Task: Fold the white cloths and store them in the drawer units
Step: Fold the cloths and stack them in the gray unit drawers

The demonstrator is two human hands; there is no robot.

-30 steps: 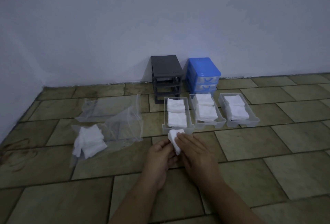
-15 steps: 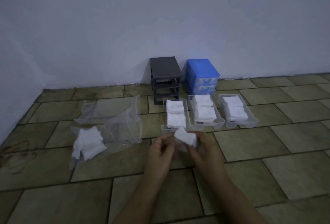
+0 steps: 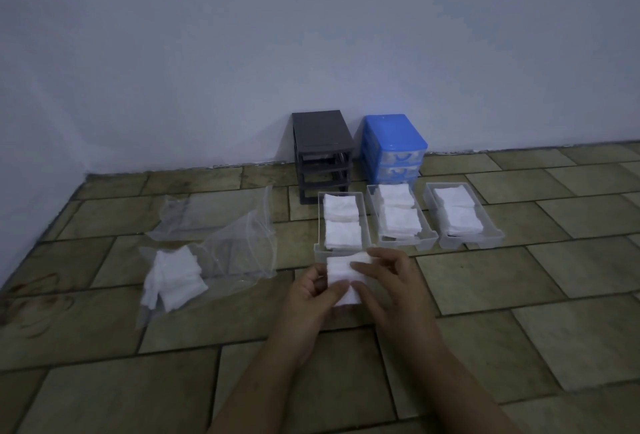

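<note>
My left hand (image 3: 313, 290) and right hand (image 3: 388, 281) both pinch one white cloth (image 3: 344, 277) at frame centre, below the clear drawer (image 3: 320, 246).

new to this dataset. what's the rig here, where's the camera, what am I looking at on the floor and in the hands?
No robot here: a person works with bare hands, filmed by one wide-angle camera on their head, looking forward and down.

The left hand and right hand together pinch one white cloth above the tiled floor.

Beyond it lie three clear drawers, left, middle and right, each holding folded white cloths. Against the wall stand a grey drawer unit, its slots empty, and a blue drawer unit. To the left, a clear plastic bag holds a pile of cloths.
</note>
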